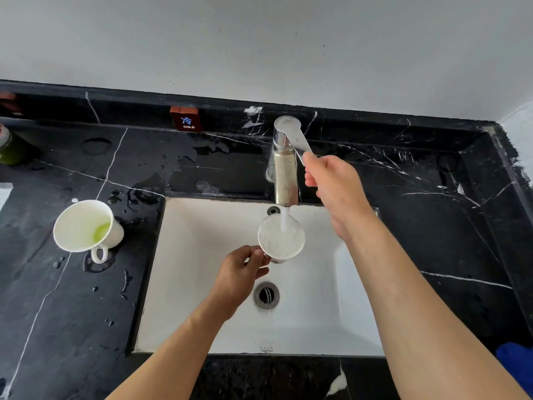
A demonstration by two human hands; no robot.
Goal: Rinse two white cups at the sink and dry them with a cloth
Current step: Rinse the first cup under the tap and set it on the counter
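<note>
My left hand (243,272) pinches the handle of a white cup (281,238) and holds it upright over the white sink (202,255). Water runs from the chrome faucet (285,171) into this cup, which is full and foaming. My right hand (334,186) grips the end of the faucet's lever handle (297,140). A second white cup (86,226) stands on the black marble counter (72,298) left of the sink, with a little green liquid inside and its handle toward me.
The sink drain (266,295) lies below the held cup. Water drops and puddles cover the counter. A "COLD" sign (186,119) sits on the back ledge. A green container (11,145) stands far left. A blue cloth (516,362) shows at the right edge.
</note>
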